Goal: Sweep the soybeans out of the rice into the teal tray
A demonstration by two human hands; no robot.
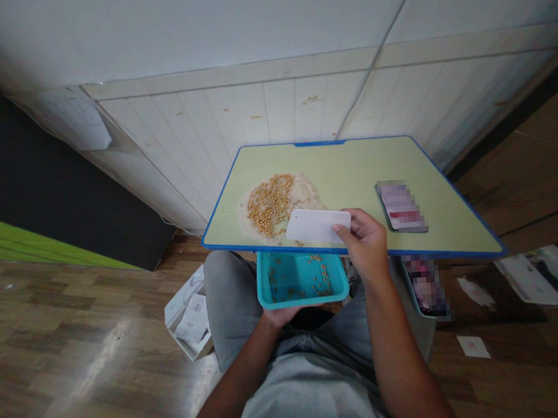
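My right hand (364,238) pinches the right end of a flat white plastic scraper (316,225), held over the table's near edge. On the pale green tabletop, just beyond the scraper's left end, lies a heap of soybeans (267,206) with pale, rice-like grains (306,191) around it. From beneath, my left hand (284,315) supports a turquoise plastic basket (304,299) against the near edge of the table. Some soybeans are scattered on the basket's bottom. Most of the left hand's fingers are hidden under the basket.
The folding table (352,159) has a blue rim and stands by a white panelled wall. A phone (400,207) lies on its right part. An open white box (189,320) with papers sits on the wooden floor at left. Another phone (425,285) rests beside my right leg.
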